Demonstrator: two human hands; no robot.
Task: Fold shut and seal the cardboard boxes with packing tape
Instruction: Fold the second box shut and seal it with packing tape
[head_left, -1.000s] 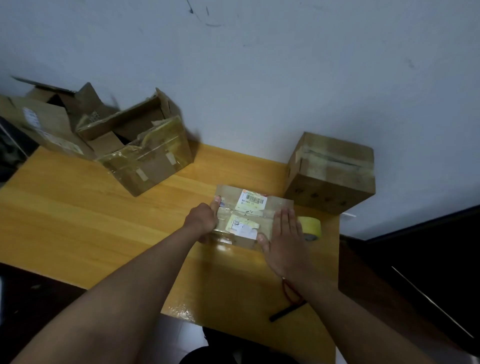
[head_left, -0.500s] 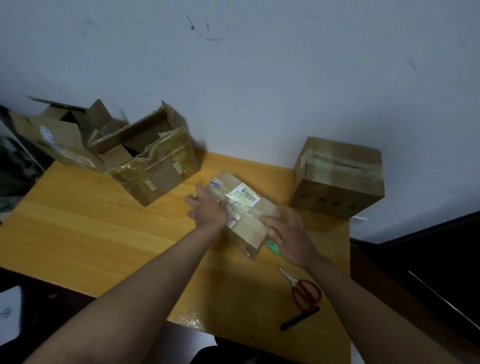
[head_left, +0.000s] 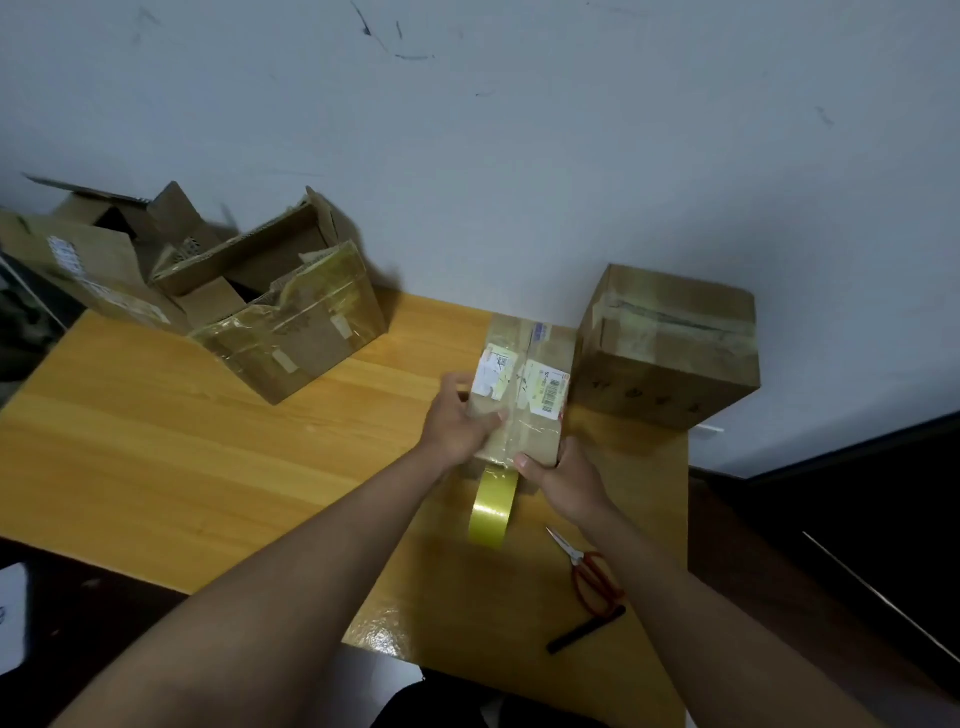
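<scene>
The small labelled box (head_left: 522, 395) sits on the wooden table (head_left: 208, 441), close beside a taped box (head_left: 670, 348), gripped at its near end by the left hand (head_left: 460, 423) and right hand (head_left: 563, 475). A yellow tape roll (head_left: 492, 506) stands just below it, apparently joined by a strip. Red scissors (head_left: 592, 574) lie nearby.

Four boxes (head_left: 524, 389), one tape roll (head_left: 491, 512), one scissors (head_left: 589, 574).
</scene>
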